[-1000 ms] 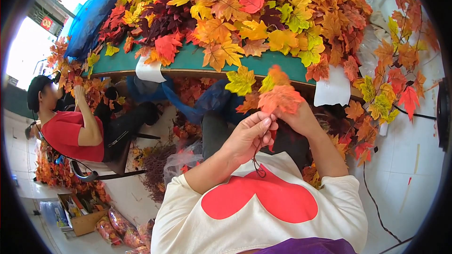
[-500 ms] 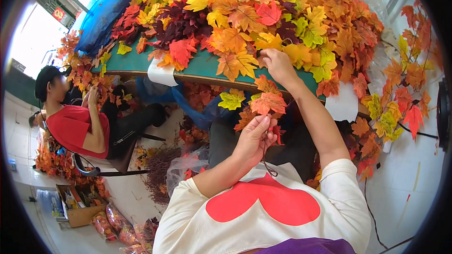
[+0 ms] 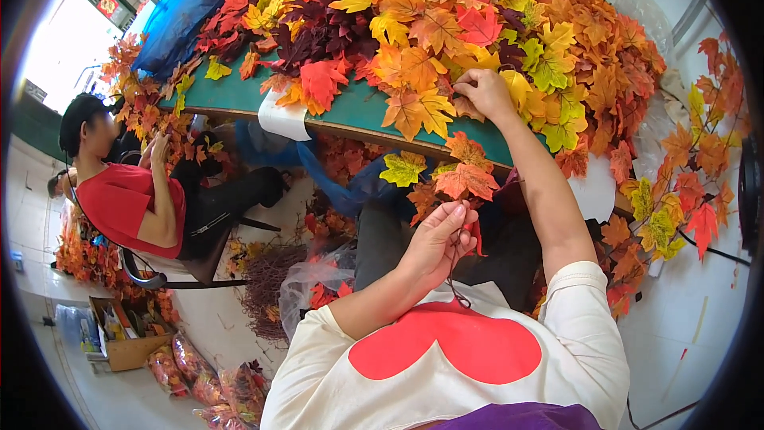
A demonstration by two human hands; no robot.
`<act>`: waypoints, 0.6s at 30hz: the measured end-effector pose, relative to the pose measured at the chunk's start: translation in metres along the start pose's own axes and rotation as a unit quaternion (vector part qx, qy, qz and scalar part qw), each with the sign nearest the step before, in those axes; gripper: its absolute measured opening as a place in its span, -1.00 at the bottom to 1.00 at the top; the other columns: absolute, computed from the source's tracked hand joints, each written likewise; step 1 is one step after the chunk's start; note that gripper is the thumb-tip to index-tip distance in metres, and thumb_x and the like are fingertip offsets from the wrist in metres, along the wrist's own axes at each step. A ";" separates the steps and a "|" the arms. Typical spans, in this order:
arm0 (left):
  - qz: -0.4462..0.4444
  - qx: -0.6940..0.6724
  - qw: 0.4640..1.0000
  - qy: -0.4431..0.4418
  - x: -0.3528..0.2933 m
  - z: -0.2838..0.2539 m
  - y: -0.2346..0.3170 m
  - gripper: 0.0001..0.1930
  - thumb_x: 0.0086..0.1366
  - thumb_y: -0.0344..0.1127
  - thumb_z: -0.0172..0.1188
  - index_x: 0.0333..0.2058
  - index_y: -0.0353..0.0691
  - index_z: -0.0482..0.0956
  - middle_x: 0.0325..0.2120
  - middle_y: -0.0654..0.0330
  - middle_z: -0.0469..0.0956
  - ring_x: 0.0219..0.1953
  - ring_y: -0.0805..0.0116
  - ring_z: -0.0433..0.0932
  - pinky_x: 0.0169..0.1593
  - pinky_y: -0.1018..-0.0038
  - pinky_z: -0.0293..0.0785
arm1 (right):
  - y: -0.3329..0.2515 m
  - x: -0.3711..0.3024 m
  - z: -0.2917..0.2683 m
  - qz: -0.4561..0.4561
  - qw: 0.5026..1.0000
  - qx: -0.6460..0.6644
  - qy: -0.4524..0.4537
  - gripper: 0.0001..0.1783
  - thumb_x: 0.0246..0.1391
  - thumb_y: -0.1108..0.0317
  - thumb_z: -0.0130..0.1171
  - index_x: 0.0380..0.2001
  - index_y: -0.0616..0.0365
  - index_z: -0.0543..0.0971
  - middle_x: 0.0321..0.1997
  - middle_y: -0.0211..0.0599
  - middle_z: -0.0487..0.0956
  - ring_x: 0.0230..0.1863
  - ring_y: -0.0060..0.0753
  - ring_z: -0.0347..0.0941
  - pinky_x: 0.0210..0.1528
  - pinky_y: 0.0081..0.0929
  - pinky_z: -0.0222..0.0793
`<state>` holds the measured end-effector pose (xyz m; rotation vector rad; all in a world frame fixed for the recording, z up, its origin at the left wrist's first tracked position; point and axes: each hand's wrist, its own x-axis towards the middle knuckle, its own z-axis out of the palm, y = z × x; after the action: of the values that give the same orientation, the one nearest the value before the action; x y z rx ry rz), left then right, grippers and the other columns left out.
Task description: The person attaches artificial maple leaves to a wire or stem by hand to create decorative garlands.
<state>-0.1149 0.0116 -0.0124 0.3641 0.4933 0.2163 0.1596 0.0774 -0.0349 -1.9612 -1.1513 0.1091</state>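
My left hand (image 3: pixel 438 240) is closed in a pinch on the stem of an artificial maple leaf spray, held above my lap. Its orange-red leaves (image 3: pixel 466 181) and a yellow-green leaf (image 3: pixel 403 169) fan out above the fingers, and a thin dark stem end hangs below. At the near edge of the green table (image 3: pixel 358 118), my right hand (image 3: pixel 489 95) reaches into the loose leaf pile (image 3: pixel 426 32) with fingers pinched. An orange-brown leaf (image 3: pixel 469 108) lies right under those fingertips; whether they grip it is hard to tell.
A person in a red top (image 3: pixel 131 203) sits at left, hands on leaves. Blue sheeting (image 3: pixel 183 20) stands at the table's left end. Finished leaf branches (image 3: pixel 684 183) hang at right. Brown stems (image 3: pixel 270 291), a cardboard box (image 3: pixel 135 348) and filled clear bags (image 3: pixel 195 366) lie on the floor.
The whole view has shifted slightly. My right hand has moved a little farther over the pile, its fingers now against an orange-brown leaf. My left hand keeps its hold on the spray.
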 end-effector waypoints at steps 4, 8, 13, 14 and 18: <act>0.001 -0.006 1.000 -0.006 0.003 -0.002 0.000 -0.88 0.24 -0.27 0.03 -0.27 -0.11 0.39 -0.38 0.32 0.52 -0.59 0.65 0.44 -0.34 0.62 0.47 | 0.003 -0.004 -0.013 0.085 0.984 0.157 -0.015 -0.84 -0.18 0.30 0.21 -0.53 0.16 0.61 -0.59 -0.30 0.57 -0.54 -0.54 0.50 -0.44 -0.59 0.37; -0.003 -0.002 1.000 0.011 0.005 0.002 0.002 -0.90 0.24 -0.27 0.03 -0.29 -0.10 0.40 -0.40 0.33 0.53 -0.59 0.66 0.44 -0.34 0.62 0.47 | -0.008 -0.020 -0.029 0.041 0.995 0.076 0.056 -0.83 -0.16 0.31 0.21 -0.53 0.20 0.60 -0.57 -0.34 0.58 -0.51 -0.59 0.49 -0.42 -0.62 0.37; 0.007 -0.011 1.000 0.013 0.014 0.007 0.004 -0.89 0.24 -0.29 0.03 -0.27 -0.10 0.41 -0.39 0.32 0.52 -0.58 0.62 0.43 -0.33 0.58 0.47 | -0.010 -0.050 -0.045 -0.037 0.947 0.306 0.087 -0.89 -0.08 0.42 0.14 -0.56 0.24 0.49 -0.34 -0.25 0.57 -0.42 -0.58 0.47 -0.32 -0.62 0.38; 0.010 -0.013 1.000 0.014 0.017 0.008 0.005 -0.88 0.24 -0.31 0.02 -0.25 -0.12 0.41 -0.39 0.30 0.52 -0.58 0.58 0.42 -0.32 0.55 0.46 | -0.012 -0.057 -0.050 -0.056 0.914 0.392 0.084 -0.90 -0.06 0.46 0.12 -0.58 0.23 0.46 -0.32 -0.22 0.56 -0.39 -0.58 0.46 -0.29 -0.61 0.38; 0.013 -0.005 1.000 0.008 0.025 0.018 0.004 -0.89 0.24 -0.30 0.02 -0.27 -0.12 0.42 -0.39 0.31 0.52 -0.57 0.58 0.43 -0.30 0.54 0.48 | 0.004 -0.080 -0.074 0.029 0.897 0.434 0.078 -0.91 0.02 0.45 0.06 -0.51 0.19 0.40 -0.35 -0.27 0.53 -0.40 -0.66 0.40 -0.34 -0.64 0.35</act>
<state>-0.0847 0.0170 -0.0067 0.3592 0.5028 0.2472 0.1497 -0.0297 -0.0152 -1.1733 -0.7381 0.4147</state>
